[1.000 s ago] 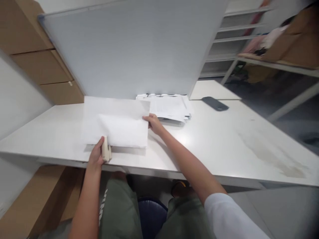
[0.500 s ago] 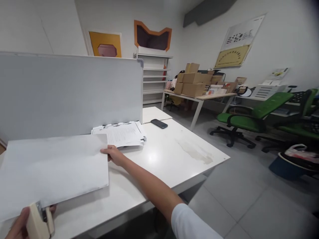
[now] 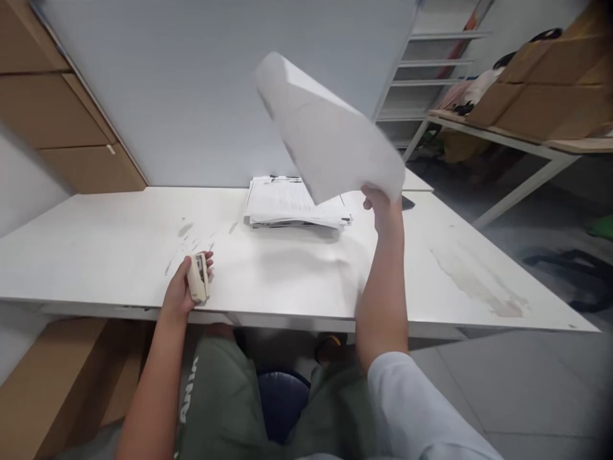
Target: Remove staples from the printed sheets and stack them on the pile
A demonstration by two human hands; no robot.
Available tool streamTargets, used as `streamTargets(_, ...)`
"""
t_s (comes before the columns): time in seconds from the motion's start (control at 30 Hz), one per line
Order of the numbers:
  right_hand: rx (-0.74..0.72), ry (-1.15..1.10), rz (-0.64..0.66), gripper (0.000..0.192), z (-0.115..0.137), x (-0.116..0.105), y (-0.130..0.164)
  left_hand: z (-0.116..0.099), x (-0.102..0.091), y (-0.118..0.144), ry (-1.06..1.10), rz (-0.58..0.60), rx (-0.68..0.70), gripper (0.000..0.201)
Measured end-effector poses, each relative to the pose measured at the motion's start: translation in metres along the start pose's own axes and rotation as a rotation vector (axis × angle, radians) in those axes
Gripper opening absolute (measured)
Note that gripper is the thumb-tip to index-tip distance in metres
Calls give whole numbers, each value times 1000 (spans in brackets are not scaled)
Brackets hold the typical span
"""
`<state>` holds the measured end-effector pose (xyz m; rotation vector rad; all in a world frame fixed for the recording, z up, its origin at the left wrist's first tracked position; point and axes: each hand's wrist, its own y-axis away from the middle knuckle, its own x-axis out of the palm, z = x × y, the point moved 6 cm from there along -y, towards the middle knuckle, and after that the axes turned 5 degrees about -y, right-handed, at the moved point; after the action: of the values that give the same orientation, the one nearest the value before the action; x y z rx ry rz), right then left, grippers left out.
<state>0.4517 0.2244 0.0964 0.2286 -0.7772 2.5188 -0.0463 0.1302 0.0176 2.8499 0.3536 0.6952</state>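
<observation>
My left hand (image 3: 184,284) is closed round a cream stapler (image 3: 197,278) just above the table's front edge. With my right hand (image 3: 380,201) I grip a sheaf of white paper (image 3: 330,131) by its lower right corner. The paper is raised and curls over at its far end; I cannot tell how many sheets it has. Below and behind it, a stack of printed papers (image 3: 297,211) lies on the white table (image 3: 119,249), partly covered from view by the raised paper.
A grey partition (image 3: 201,96) rises behind the table, with cardboard boxes (image 3: 71,115) at its left. A dark phone (image 3: 407,203) shows partly behind my right wrist. More boxes (image 3: 550,89) sit on another desk at right. A large carton (image 3: 52,390) stands below left.
My right hand has lifted the paper up and away from the stapler. The left hand still holds the stapler, now apart from the paper. The view has turned left and down.
</observation>
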Motion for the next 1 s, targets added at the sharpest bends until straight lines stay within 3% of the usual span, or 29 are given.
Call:
streamTargets(0.07,46,-37,-64,23,-15,-10,0,1,0,1,-16,10,7,33)
streamTargets(0.13,-2,-66,-63,20,-22,-7,1,0,0,1,-23,18,20,34)
streamTargets(0.23,-187,99,57,23,-24,11,3,-1,0,0,-27,24,51,36)
streamTargets(0.3,-216,265,127,30,-34,24,7,-2,0,0,-35,26,64,34)
streamTargets(0.47,-4,714,408,61,-74,50,27,-1,-2,-3,-52,30,76,33)
streamTargets(0.6,28,918,559,80,-82,56,40,-1,-3,-3,-55,37,84,35)
streamTargets(0.67,-7,955,568,75,-76,57,41,-1,-2,-2,-57,42,91,35)
streamTargets(0.83,-110,962,552,41,-59,62,43,-1,-3,-1,-76,45,93,33)
streamTargets(1.0,-144,881,394,26,-44,61,43,0,-4,0,-82,47,98,34)
